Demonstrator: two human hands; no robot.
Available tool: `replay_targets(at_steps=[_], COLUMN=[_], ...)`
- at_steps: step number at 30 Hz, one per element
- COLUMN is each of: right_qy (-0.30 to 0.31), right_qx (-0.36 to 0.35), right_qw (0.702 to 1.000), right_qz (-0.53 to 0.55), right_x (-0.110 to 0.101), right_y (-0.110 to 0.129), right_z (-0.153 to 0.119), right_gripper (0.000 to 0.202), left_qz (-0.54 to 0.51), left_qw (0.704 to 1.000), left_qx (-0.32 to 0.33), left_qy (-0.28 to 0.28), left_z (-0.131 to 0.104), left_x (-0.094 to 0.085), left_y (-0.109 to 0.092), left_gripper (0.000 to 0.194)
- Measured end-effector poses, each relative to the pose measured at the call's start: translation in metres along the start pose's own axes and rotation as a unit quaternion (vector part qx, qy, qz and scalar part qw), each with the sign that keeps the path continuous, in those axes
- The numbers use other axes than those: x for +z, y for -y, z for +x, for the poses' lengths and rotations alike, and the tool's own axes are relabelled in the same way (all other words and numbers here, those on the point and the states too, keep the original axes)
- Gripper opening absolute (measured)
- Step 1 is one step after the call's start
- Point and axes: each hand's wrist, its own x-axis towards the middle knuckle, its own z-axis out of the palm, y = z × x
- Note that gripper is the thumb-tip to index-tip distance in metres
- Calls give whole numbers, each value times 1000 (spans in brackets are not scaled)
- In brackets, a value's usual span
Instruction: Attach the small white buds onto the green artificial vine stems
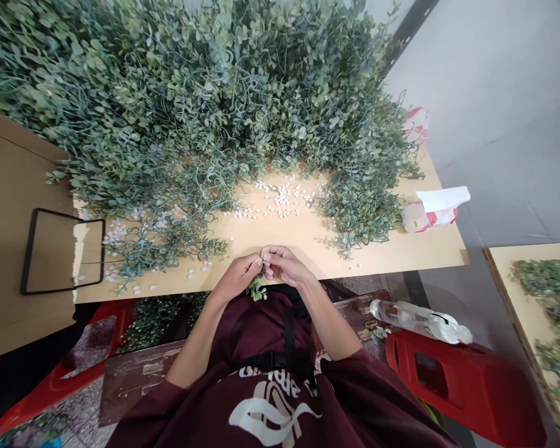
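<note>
My left hand [238,275] is closed around the stem of a small artificial eucalyptus-like sprig [256,289], whose green leaves hang below the fingers. Right beside it, my right hand [285,264] pinches at the top end of that sprig. What sits between its fingertips is too small to make out. Both hands meet at the table's front edge. Beyond them, several small white bead-like pieces [284,196] lie scattered on the wooden tabletop [280,233]. A looser bunch of green stems [168,242] rests to the left among more white pieces.
A large heap of artificial greenery [205,93] covers the table's back. At right stands a tissue pack [432,214]. A plastic bottle [420,320] lies by a red stool [466,386]. On the left are a cardboard box [18,168] and a black wire frame [28,249].
</note>
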Motion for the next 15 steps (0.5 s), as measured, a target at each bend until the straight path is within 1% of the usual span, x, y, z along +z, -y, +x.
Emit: replay_targets(at_steps=[3, 7, 12, 15], right_qy=[2, -15, -48, -72], right_qx=[-4, -22, -71, -111], right_qw=[1000, 1000, 996, 990], right_qz=[-3, 1, -1, -45], right_x=[1, 2, 4, 5], right_y=[0, -3, -10, -14], right_z=[0, 0, 0, -1], right_gripper=[32, 31, 31, 30], left_qz=[-4, 0, -4, 2], left_qw=[1000, 1000, 1000, 1000], left_qx=[4, 4, 1, 0], left_qy=[-1, -7, -23, -27], left_z=[0, 1, 1, 1], left_x=[0, -1, 0, 0], left_y=[0, -1, 0, 1], left_gripper=[40, 41, 40, 40])
